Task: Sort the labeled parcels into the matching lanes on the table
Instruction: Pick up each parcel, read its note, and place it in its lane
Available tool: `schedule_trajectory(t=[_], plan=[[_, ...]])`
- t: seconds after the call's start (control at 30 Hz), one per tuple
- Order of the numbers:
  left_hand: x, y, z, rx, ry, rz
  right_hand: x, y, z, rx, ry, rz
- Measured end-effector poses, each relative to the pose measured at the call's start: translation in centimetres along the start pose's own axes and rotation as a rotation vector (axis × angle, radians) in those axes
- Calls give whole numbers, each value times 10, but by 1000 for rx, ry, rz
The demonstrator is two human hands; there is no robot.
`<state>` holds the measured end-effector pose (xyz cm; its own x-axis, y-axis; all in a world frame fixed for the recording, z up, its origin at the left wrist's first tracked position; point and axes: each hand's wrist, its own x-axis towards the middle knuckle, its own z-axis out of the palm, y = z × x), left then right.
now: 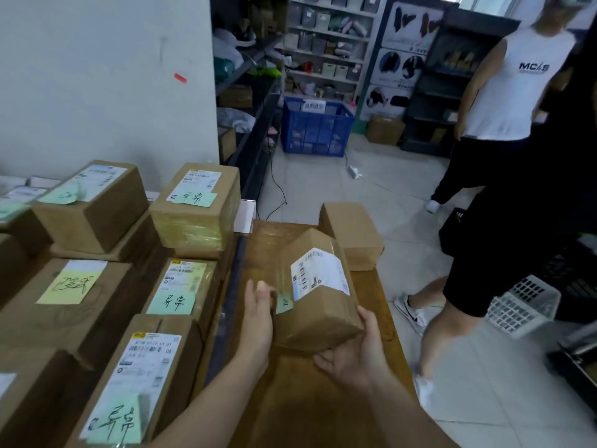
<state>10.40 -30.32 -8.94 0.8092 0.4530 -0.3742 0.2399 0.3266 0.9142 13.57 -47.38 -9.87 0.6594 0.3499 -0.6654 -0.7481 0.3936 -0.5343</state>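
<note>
I hold a small brown cardboard parcel (318, 295) tilted above a large flat carton (307, 399). It carries a white shipping label and a green sticky note on its left face. My left hand (256, 318) presses its left side by the note. Under its near right corner, my right hand (350, 354) cups it. On the table to the left lie sorted parcels: three with green notes (197, 205) (181, 286) (135, 389) in one column, and one with a yellow note (69, 286) further left.
A plain brown box (350, 234) rests at the far end of the carton. Two people stand at the right on the tiled floor. A blue crate (316, 129), shelves and a white basket (523, 305) stand around.
</note>
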Motion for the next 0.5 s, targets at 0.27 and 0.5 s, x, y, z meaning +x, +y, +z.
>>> schedule_trajectory(t=[0.27, 0.5], plan=[[-24, 14, -16, 28, -104, 57, -23, 16, 12, 52, -90, -58], [-54, 34, -38, 64, -75, 181, -33, 14, 25, -89, -81, -283]])
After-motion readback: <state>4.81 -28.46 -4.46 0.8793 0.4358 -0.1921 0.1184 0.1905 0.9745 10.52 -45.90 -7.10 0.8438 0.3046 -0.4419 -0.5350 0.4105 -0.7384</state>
